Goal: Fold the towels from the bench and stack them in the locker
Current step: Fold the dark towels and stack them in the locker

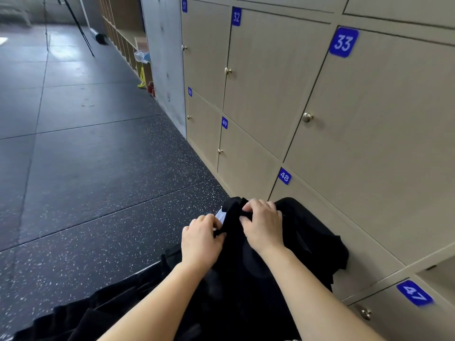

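Head view looks down on both hands holding up a black towel (307,232) above the bench's far end, which is almost wholly hidden under dark cloth; the towel hangs just in front of the door numbered 48. The left hand (200,239) has its fingers curled, pinching the towel's near edge beside a white tag (220,215). The right hand (263,225) has its fingers bent over a bunched fold at the top.

The towel looks soft and limp, drooping in loose folds below the grip, so it is probably light, not fragile, and unlikely to slip. It will keep no shape unaided. The best hold is likely at two corners of one edge, with the tag as a guide to that edge, so the cloth falls flat for folding.

Counted: one towel in hand and two hands on it. A heap of black cloth (110,308) spreads toward the bench's near left corner; how many towels it holds I cannot tell. The lockers (394,143) show seven blue number plates (343,42) and six knobs (307,117). A recess above plate 47 may be an open compartment.
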Tool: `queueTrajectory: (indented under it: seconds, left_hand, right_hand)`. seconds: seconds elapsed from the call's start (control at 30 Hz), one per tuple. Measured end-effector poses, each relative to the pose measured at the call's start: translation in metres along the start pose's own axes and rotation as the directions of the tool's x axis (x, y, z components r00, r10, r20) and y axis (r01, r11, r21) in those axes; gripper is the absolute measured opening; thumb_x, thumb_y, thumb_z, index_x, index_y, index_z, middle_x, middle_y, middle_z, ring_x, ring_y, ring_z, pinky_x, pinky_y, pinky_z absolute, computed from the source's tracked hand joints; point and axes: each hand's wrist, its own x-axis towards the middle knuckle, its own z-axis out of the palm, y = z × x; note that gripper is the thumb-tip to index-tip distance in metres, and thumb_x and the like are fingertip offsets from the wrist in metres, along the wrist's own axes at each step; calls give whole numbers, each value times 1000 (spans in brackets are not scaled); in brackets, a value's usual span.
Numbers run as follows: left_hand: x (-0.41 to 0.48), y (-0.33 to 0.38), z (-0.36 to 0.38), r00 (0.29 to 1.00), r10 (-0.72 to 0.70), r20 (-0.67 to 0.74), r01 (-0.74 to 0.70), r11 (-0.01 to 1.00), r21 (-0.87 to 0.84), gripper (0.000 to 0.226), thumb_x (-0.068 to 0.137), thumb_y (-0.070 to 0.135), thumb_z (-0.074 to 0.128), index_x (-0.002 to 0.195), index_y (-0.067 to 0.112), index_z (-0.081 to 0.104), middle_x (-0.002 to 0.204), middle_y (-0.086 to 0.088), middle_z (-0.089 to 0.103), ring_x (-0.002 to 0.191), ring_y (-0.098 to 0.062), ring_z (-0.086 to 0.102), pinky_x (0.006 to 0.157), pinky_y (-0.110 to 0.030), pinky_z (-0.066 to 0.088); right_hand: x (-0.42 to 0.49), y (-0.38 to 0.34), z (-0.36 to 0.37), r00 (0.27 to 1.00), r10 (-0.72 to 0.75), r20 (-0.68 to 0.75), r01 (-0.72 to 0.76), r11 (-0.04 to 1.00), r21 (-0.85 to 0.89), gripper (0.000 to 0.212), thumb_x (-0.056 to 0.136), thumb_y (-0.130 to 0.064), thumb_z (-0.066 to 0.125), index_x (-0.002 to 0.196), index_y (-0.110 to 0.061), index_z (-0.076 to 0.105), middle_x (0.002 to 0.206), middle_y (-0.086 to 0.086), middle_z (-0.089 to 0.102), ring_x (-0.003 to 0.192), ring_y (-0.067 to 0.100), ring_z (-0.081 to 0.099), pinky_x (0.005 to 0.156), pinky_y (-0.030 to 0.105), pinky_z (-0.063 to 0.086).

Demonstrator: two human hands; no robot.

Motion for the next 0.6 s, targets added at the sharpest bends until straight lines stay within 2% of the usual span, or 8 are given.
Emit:
queueTrajectory:
  seconds: [0.1, 0.2, 0.3, 0.37, 0.4, 0.5, 0.53, 0.6]
  left_hand:
    - [-7, 11, -22, 1000, -16, -4, 15, 981, -194, 21, 85, 20, 67, 93, 29, 50, 79, 16, 60, 85, -18, 62, 89, -34, 43]
    - [-13, 24, -48, 1000, 3, -29, -11, 966, -257, 21, 85, 19, 69, 100, 29, 59, 81, 17, 62, 75, -9, 62, 79, -24, 43]
    - [-19, 41, -75, 998, 55, -45, -65, 957, -282, 16, 85, 18, 69, 98, 27, 68, 85, 11, 69, 79, -12, 65, 75, -17, 47]
    - [-23, 54, -93, 995, 86, -55, -99, 947, -305, 11, 84, 19, 70, 93, 25, 70, 81, 7, 70, 79, -17, 65, 80, -28, 50]
    - [-27, 62, -102, 993, 102, -61, -117, 935, -336, 8, 84, 17, 70, 89, 23, 70, 75, 6, 67, 75, -18, 62, 77, -31, 49]
    - [-38, 90, -127, 985, 158, -67, -170, 839, -517, 12, 88, 10, 67, 79, 16, 64, 65, 5, 56, 57, -5, 52, 62, -22, 42]
    - [-43, 100, -134, 983, 178, -54, -175, 792, -586, 10, 90, 7, 66, 81, 11, 64, 67, 4, 59, 56, -1, 53, 61, -16, 42]
    - [-52, 122, -148, 972, 233, -12, -177, 704, -688, 6, 93, 7, 63, 94, 2, 66, 77, -6, 69, 66, -3, 63, 64, -16, 49]
  right_hand:
    - [-8, -7, -21, 998, 58, 6, -57, 974, 217, 16, 87, -23, 66, 101, -19, 60, 102, -4, 66, 103, 19, 57, 92, 34, 41]
    - [-18, -15, -47, 993, 117, 2, -109, 915, 388, 17, 83, -18, 68, 98, -18, 60, 96, -3, 66, 94, 16, 61, 83, 31, 47]
    - [-27, -20, -74, 993, 119, 2, -109, 894, 434, 7, 82, -17, 68, 87, -20, 63, 82, -6, 69, 80, 16, 64, 75, 34, 52]
    - [-35, -22, -96, 994, 109, -8, -92, 871, 483, 5, 81, -17, 69, 80, -21, 67, 73, -9, 69, 72, 12, 64, 70, 31, 53]
    - [-40, -22, -108, 994, 108, -11, -87, 853, 515, 4, 82, -17, 70, 82, -21, 70, 74, -9, 70, 73, 10, 66, 70, 29, 53]
    - [-55, -25, -146, 993, 114, -18, -78, 780, 621, 9, 83, -15, 72, 89, -22, 73, 79, -9, 73, 76, 10, 70, 70, 26, 55]
    - [-60, -25, -160, 993, 110, -29, -65, 755, 652, 11, 83, -14, 73, 88, -24, 72, 80, -9, 74, 76, 8, 71, 70, 26, 55]
    - [-69, -26, -188, 992, 98, -76, -19, 725, 688, 16, 83, -11, 73, 87, -27, 71, 83, -9, 74, 80, 8, 71, 74, 25, 55]
